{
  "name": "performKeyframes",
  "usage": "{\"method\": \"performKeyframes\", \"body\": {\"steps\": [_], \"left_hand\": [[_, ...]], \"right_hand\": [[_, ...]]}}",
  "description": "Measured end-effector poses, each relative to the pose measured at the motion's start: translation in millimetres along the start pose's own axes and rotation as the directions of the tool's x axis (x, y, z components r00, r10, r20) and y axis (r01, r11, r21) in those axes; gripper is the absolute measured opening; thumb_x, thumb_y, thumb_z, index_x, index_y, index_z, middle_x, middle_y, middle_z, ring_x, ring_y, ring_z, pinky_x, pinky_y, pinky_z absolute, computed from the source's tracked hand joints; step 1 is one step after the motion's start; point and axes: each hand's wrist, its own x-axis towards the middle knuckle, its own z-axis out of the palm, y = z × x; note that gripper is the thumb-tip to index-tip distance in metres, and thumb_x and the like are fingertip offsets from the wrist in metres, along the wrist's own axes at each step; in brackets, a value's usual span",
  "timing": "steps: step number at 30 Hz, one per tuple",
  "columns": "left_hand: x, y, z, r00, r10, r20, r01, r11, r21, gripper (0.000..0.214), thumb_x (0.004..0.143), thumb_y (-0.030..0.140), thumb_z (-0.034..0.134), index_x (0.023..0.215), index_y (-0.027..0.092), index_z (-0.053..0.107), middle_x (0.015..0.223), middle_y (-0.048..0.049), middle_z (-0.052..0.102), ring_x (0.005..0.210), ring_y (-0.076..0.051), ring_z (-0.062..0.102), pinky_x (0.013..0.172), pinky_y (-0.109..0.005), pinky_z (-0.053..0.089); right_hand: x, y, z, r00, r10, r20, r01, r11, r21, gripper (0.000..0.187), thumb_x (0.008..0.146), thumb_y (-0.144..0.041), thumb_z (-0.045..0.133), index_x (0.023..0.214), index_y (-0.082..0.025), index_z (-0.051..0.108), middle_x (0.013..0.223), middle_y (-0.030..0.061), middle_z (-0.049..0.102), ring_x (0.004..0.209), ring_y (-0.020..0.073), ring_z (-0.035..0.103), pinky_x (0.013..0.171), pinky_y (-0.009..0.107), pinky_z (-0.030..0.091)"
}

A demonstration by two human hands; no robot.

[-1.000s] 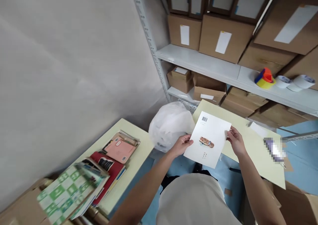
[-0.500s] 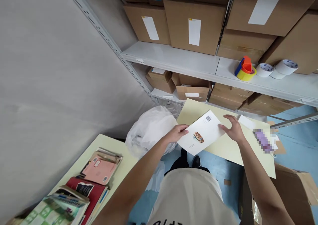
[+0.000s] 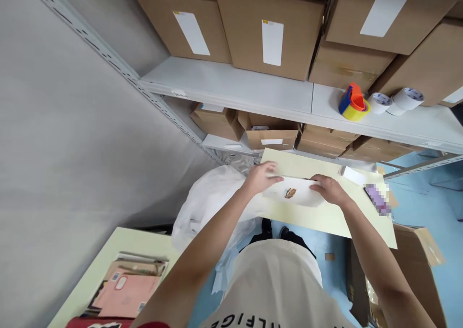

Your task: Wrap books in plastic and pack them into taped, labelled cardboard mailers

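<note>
A thin white booklet (image 3: 294, 195) with a small orange picture on its cover lies nearly flat on the pale yellow table (image 3: 321, 217) in front of me. My left hand (image 3: 261, 177) grips its left edge, fingers curled over the top. My right hand (image 3: 327, 189) presses on its right edge with fingers bent. A small white slip (image 3: 353, 175) and a blurred purple object (image 3: 376, 198) lie on the table to the right of my right hand.
A white plastic bag (image 3: 208, 200) bulges left of the table. A second yellow table at lower left carries a stack of books (image 3: 126, 294). Grey shelves (image 3: 275, 96) behind hold cardboard boxes, a tape dispenser (image 3: 352, 102) and tape rolls (image 3: 398, 100). An open carton (image 3: 412, 251) stands at right.
The booklet went from held up in front of me down onto the yellow table. Both hands moved forward with it, and my view swung up toward the shelves.
</note>
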Motion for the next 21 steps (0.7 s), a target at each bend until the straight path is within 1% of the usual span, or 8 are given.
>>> {"method": "performKeyframes", "body": {"steps": [2,4,6,8,10,13,16,21], "left_hand": [[2.0,-18.8,-3.3,0.971,-0.053,-0.232,0.015,0.987,-0.16,0.07,0.055,0.038,0.088,0.118,0.022,0.063,0.12,-0.0095,0.068,0.114,-0.027,0.062,0.102,-0.037,0.044],[-3.5,-38.1,3.1,0.934,-0.203,-0.295,0.081,0.922,-0.377,0.08,0.058,0.041,0.086,0.129,0.023,0.054,0.134,-0.0124,0.058,0.125,-0.028,0.055,0.104,-0.041,0.043],[-16.1,-52.3,19.4,0.936,-0.333,-0.116,0.213,0.796,-0.567,0.082,0.06,0.047,0.084,0.13,0.022,0.051,0.134,-0.0153,0.057,0.124,-0.03,0.055,0.098,-0.044,0.047],[-30.6,-57.6,41.9,0.949,-0.27,0.164,0.311,0.705,-0.638,0.082,0.055,0.047,0.087,0.126,0.02,0.055,0.128,-0.0166,0.062,0.115,-0.031,0.061,0.094,-0.043,0.049],[-40.8,-54.2,64.5,0.942,-0.209,0.262,0.333,0.673,-0.66,0.079,0.056,0.044,0.087,0.125,0.021,0.055,0.122,-0.0144,0.065,0.107,-0.028,0.065,0.091,-0.04,0.051],[-41.3,-41.8,86.5,0.954,-0.246,0.173,0.298,0.699,-0.65,0.066,0.062,0.041,0.083,0.12,0.021,0.057,0.104,-0.0083,0.072,0.09,-0.021,0.068,0.084,-0.036,0.052],[-30.0,-33.7,92.7,0.956,-0.278,0.087,0.275,0.763,-0.584,0.052,0.066,0.039,0.078,0.111,0.018,0.063,0.089,-0.0051,0.072,0.079,-0.017,0.067,0.076,-0.032,0.053],[-16.9,-32.8,102.0,0.919,-0.393,0.027,0.358,0.804,-0.475,0.048,0.074,0.033,0.071,0.118,0.017,0.063,0.103,-0.0095,0.072,0.091,-0.02,0.067,0.078,-0.033,0.054]], "right_hand": [[-3.9,10.0,2.1,0.995,0.086,-0.047,-0.073,0.973,0.217,0.02,0.085,-0.04,0.058,0.093,-0.023,0.066,0.088,0.0044,0.073,0.075,0.0209,0.065,0.065,0.031,0.047],[-7.8,18.5,4.8,0.981,0.18,-0.078,-0.129,0.891,0.434,0.029,0.081,-0.049,0.062,0.09,-0.021,0.064,0.079,0.0029,0.07,0.067,0.0187,0.062,0.059,0.029,0.047],[-10.7,24.8,8.8,0.958,0.272,-0.094,-0.165,0.786,0.596,0.037,0.076,-0.055,0.067,0.088,-0.02,0.063,0.073,0.0017,0.067,0.063,0.0167,0.06,0.056,0.028,0.046],[-12.9,29.4,15.0,0.937,0.334,-0.106,-0.168,0.693,0.701,0.041,0.072,-0.057,0.07,0.088,-0.02,0.062,0.072,0.0008,0.066,0.061,0.0151,0.058,0.055,0.027,0.046],[-15.7,33.3,24.0,0.921,0.368,-0.126,-0.14,0.616,0.776,0.043,0.071,-0.059,0.071,0.089,-0.021,0.062,0.072,0.0002,0.065,0.059,0.0141,0.057,0.054,0.027,0.046],[-23.6,40.4,40.8,0.895,0.415,-0.162,-0.086,0.518,0.851,0.041,0.072,-0.059,0.07,0.089,-0.022,0.062,0.074,-0.0003,0.066,0.061,0.0139,0.057,0.056,0.027,0.048],[-34.7,47.9,55.3,0.886,0.43,-0.172,-0.059,0.474,0.879,0.039,0.072,-0.055,0.072,0.092,-0.023,0.062,0.085,0.0014,0.07,0.07,0.0155,0.062,0.064,0.03,0.051],[-42.1,51.3,66.6,0.904,0.398,-0.157,-0.03,0.426,0.904,0.046,0.071,-0.049,0.076,0.105,-0.026,0.057,0.096,0.0036,0.074,0.079,0.019,0.067,0.071,0.035,0.054]]}}
